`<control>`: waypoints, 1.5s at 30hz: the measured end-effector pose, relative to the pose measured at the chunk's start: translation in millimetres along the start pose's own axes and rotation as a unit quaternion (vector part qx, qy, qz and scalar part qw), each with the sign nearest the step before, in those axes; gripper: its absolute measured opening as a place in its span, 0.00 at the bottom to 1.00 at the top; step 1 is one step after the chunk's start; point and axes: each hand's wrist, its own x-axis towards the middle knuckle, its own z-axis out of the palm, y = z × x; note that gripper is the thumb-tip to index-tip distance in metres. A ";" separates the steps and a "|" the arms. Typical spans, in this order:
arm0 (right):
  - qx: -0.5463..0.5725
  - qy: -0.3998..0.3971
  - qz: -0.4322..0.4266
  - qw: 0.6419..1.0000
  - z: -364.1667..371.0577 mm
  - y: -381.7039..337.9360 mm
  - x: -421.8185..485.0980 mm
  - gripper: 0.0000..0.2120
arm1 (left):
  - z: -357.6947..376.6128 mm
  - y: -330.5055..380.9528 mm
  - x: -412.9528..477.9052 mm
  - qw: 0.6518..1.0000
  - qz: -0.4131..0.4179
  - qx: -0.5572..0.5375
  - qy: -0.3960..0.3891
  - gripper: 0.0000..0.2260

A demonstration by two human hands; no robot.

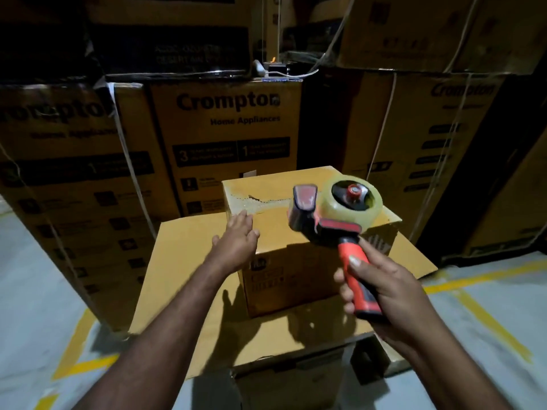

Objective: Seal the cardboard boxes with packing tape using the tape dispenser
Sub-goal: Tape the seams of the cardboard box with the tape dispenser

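1. Gripping the red handle of the dispenser (331, 211), the right hand (381, 285) has its fingers curled round it and its thumb lying along the top.
2. The dispenser is tilted, head to the left, in front of the right part of the small box (278, 229). It is blurred, and I cannot tell whether it touches the box.
3. A roll (328, 199) of clear, yellowish tape sits on its black hub, which has a red cap at the centre.
4. The left hand (236, 238) is open with its fingers straight, reaching to the near left edge of the small box's top. I cannot tell whether it rests there.
5. A strip of clear tape (254, 204) runs across the top of the small box, wrinkled at its left end.
6. The small box has dark print on its front, too dim to read.
7. It stands on a wider, plain box (183, 276).
8. Behind is a carton (228, 119) printed "Crompton" and "Home Appliances". Below that are dark panels with a large "3" and a "1"; the small print is unreadable.
9. The left carton (68, 143) shows part of the same "Crompton" name and is bound with a pale strap (124, 149).
10. The right carton (444, 128) also reads "Crompton", blurred.
11. More cartons are stacked on top, their lettering too dark to read.
12. The grey floor (29, 276) carries yellow lines (488, 318).
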 end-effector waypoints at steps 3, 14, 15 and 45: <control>0.078 -0.007 -0.010 0.997 28.4 7.4 37.9 0.22 | 2.7 5.7 -7.2 0.999 0.017 -0.024 -0.013 0.26; -0.006 0.024 -0.040 0.999 61.6 39.3 181.4 0.25 | -21.0 11.1 18.7 0.992 -0.026 0.091 0.080 0.14; -0.005 0.017 -0.033 0.999 58.2 42.5 185.4 0.26 | -21.4 7.1 26.9 0.992 -0.047 0.070 0.095 0.12; -0.158 0.046 -0.103 0.981 74.4 64.7 190.0 0.33 | -21.2 -67.5 188.8 0.920 -0.106 -0.370 0.072 0.21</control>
